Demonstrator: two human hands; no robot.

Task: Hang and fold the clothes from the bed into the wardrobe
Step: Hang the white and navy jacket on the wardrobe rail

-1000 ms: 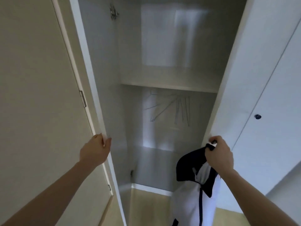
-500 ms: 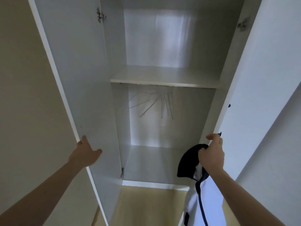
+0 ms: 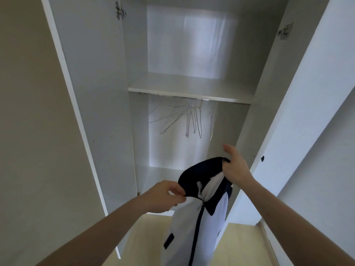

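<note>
A white jacket (image 3: 188, 225) with a navy collar and a navy zip hangs in front of the open white wardrobe (image 3: 190, 89). My left hand (image 3: 163, 196) pinches the jacket's front edge by the top of the zip. My right hand (image 3: 235, 167) holds the collar on the right side, with its forefinger stretched out. Several thin wire hangers (image 3: 189, 120) hang from a rail under the wardrobe's shelf, above and beyond both hands.
The left door (image 3: 90, 93) stands wide open beside a beige wall. The right door (image 3: 299, 104), with a small dark knob (image 3: 262, 158), is open too. The lower compartment's white floor (image 3: 161, 175) lies behind the jacket. Pale wood flooring shows below.
My left hand has let go of the left door and now pinches the jacket by the zip. My right hand has left the right door's edge. Both doors stand wider open.
</note>
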